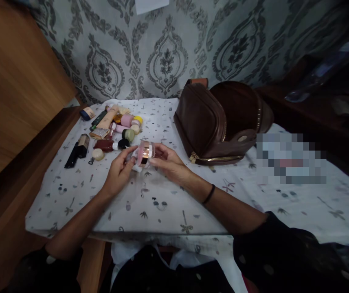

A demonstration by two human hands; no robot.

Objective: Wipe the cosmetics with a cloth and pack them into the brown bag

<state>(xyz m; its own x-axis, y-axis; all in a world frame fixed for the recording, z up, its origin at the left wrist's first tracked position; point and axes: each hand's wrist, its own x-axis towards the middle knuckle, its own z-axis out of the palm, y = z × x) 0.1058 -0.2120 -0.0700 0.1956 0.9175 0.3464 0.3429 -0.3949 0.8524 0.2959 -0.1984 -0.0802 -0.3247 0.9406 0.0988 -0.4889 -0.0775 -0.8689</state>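
Note:
Both hands meet above the cloth-covered table around a small cosmetic jar (145, 154), pinkish and clear with a shiny copper band, tilted on its side. My right hand (171, 162) grips one end of it between thumb and fingers. At the other end my left hand (121, 171) is closed on a crumpled white wipe (137, 167), pressed to the jar. Part of the wipe is hidden by the fingers. Just beyond the left hand lie a dark red bottle (104, 145) and a round cream-coloured item (97, 154).
Several cosmetics, including a peach tube (107, 118), a pink jar (127, 120) and a green jar (128, 135), cluster at the back left. A brown leather bag (203, 118) stands unzipped at the back right. A wooden panel (18, 81) borders the left side; a blurred-out patch (290, 158) lies right.

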